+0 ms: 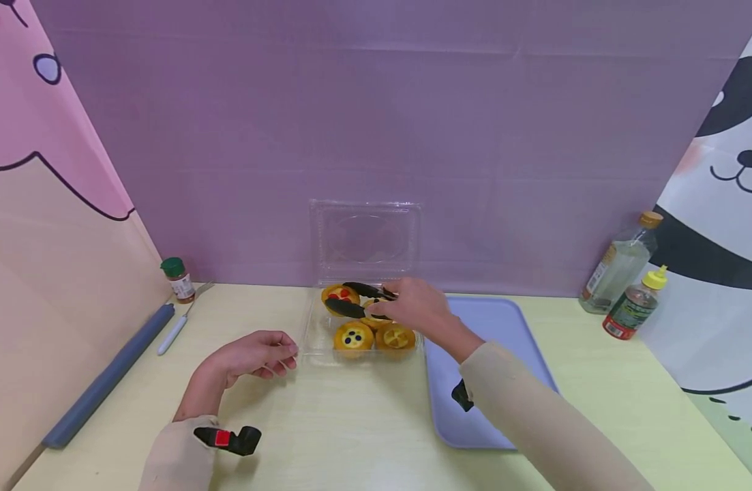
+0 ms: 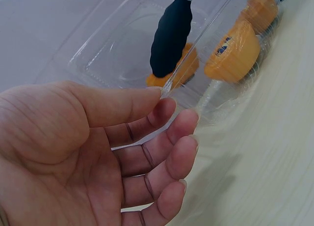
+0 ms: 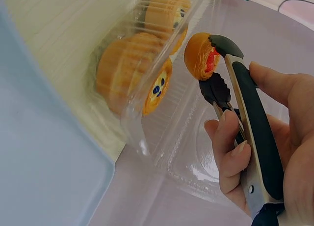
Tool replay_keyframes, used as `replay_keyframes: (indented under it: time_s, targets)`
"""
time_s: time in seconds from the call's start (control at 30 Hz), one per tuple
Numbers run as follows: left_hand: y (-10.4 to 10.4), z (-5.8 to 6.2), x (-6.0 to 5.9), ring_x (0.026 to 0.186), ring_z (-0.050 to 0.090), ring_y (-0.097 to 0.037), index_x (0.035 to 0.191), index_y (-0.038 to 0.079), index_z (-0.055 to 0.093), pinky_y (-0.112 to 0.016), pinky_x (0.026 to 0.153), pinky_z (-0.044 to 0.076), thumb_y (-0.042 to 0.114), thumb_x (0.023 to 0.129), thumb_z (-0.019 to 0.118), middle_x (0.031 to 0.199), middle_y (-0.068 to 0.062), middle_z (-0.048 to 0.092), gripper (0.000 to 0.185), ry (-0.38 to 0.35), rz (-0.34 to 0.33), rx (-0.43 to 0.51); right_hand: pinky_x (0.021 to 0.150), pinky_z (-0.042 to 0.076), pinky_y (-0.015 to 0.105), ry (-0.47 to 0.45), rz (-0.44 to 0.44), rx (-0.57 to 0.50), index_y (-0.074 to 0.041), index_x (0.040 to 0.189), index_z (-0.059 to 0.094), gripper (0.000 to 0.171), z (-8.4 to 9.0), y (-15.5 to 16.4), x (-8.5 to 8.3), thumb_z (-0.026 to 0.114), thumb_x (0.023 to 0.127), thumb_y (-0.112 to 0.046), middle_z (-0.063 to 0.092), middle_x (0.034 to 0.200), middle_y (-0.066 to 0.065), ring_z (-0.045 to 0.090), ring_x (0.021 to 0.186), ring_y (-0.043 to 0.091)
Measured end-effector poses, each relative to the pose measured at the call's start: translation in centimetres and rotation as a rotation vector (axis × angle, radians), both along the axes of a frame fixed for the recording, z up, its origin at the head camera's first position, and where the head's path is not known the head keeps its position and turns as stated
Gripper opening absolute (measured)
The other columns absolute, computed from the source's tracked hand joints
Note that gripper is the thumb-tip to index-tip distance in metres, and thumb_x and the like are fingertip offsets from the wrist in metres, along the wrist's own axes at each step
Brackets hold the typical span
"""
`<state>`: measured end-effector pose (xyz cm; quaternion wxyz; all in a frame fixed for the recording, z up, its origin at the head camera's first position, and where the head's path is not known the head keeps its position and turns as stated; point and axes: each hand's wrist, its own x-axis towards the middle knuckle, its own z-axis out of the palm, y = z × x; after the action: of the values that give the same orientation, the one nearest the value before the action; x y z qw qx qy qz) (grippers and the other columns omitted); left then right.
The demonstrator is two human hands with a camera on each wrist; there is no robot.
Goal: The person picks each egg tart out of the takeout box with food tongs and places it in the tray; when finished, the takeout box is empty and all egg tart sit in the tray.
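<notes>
My right hand (image 1: 415, 310) grips black-tipped tongs (image 3: 255, 113). Between the tips sits an egg tart with red topping (image 3: 197, 56), at the back left of a clear plastic container (image 1: 317, 334). Thumb and index finger of my left hand (image 1: 259, 358) pinch the container's rim near its front left corner; the other fingers are loosely bent. Inside the container are a tart with dark blue berries (image 1: 354, 336) and a tart with yellowish pieces (image 1: 395, 337). Another tart (image 1: 376, 322) behind them is partly hidden by the tongs. The container's lid (image 1: 366, 239) stands raised against the backdrop.
Right of the container lies a light blue tray (image 1: 480, 423), partly under my right forearm. A bottle (image 1: 618, 269) and a yellow-capped bottle (image 1: 635, 307) stand far right. At left are a green-lidded jar (image 1: 178, 279), a fork (image 1: 174, 334) and a blue-grey roll (image 1: 112, 375).
</notes>
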<state>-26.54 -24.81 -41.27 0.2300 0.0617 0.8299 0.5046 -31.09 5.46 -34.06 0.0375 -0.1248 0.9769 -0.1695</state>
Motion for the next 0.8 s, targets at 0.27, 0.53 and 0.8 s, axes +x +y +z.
replay_keyframes:
  time_s: [0.27, 0.53, 0.8]
  targets:
    - [0.0, 0.2, 0.1, 0.089, 0.065, -0.022, 0.112, -0.002, 0.057, -0.035, 0.077, 0.050, 0.026, 0.103, 0.055, 0.097, -0.006, 0.067, 0.029, 0.007, -0.007, 0.007, 0.043, 0.019, 0.027, 0.037, -0.010, -0.016, -0.026, 0.142, 0.057, 0.068, 0.8, 2.0, 0.6, 0.067, 0.086, -0.064, 0.076, 0.105, 0.003, 0.024, 0.045, 0.010]
    - [0.1, 0.0, 0.1, 0.088, 0.064, -0.021, 0.112, -0.002, 0.057, -0.035, 0.076, 0.050, 0.025, 0.103, 0.055, 0.096, -0.005, 0.067, 0.029, 0.010, -0.012, 0.013, 0.046, 0.029, 0.026, 0.070, -0.015, -0.050, -0.025, 0.141, 0.059, 0.065, 2.1, 4.6, 1.5, 0.067, 0.087, -0.061, 0.066, 0.081, 0.001, 0.047, 0.055, 0.014]
    - [0.0, -0.2, 0.0, 0.088, 0.064, -0.022, 0.112, -0.002, 0.058, -0.035, 0.076, 0.050, 0.026, 0.103, 0.055, 0.097, -0.006, 0.067, 0.029, 0.015, -0.010, 0.006, 0.052, 0.033, 0.028, 0.087, -0.030, -0.087, -0.021, 0.143, 0.057, 0.067, 3.4, 8.1, 2.9, 0.065, 0.089, -0.059, 0.071, 0.099, 0.006, 0.052, 0.066, 0.017]
